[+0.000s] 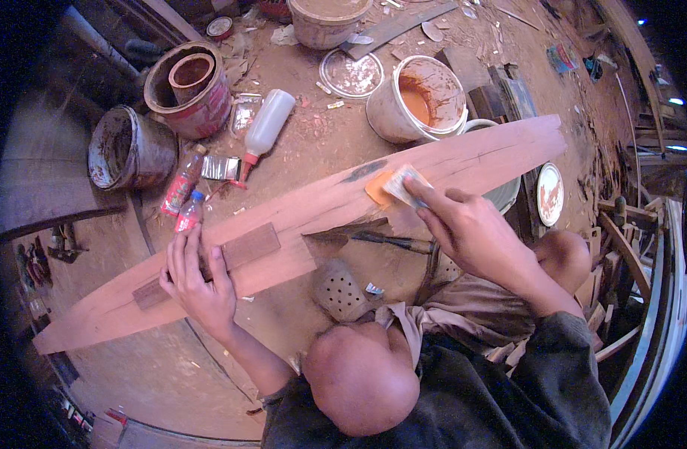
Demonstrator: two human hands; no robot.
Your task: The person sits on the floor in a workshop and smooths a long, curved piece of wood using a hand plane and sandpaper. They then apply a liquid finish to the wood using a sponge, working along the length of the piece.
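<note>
Sawdust-strewn earthen floor carries all the work; no worktop is in use. A long reddish wooden plank lies slantwise across it, resting over the person's lap, and serves as the reference for all positions below.

Left hand: fingers spread flat, pressing down on the plank's near-left stretch, just beside a darker rectangular wood patch set on its face. Nothing is clasped. Right hand: its grip is closed on a small flat scraper-like piece, applied to an orange filler smear at mid-plank.

Judgement: the spread is best made with the piece held low and drawn along the grain, the left hand keeping the plank from rocking; excess should be worked into the dark crack just beyond the smear.

Containers, all on the far side of the plank:
- White bucket, nearest, holds orange paste.
- Its round lid lies flat beside it.
- White squeeze bottle, on its side, contents not discernible.
- Red tin with a smaller can standing inside.
- Dark crusted bucket, farthest left, interior unclear.
- Two small bottles holding reddish liquid, next to the plank edge.
</note>
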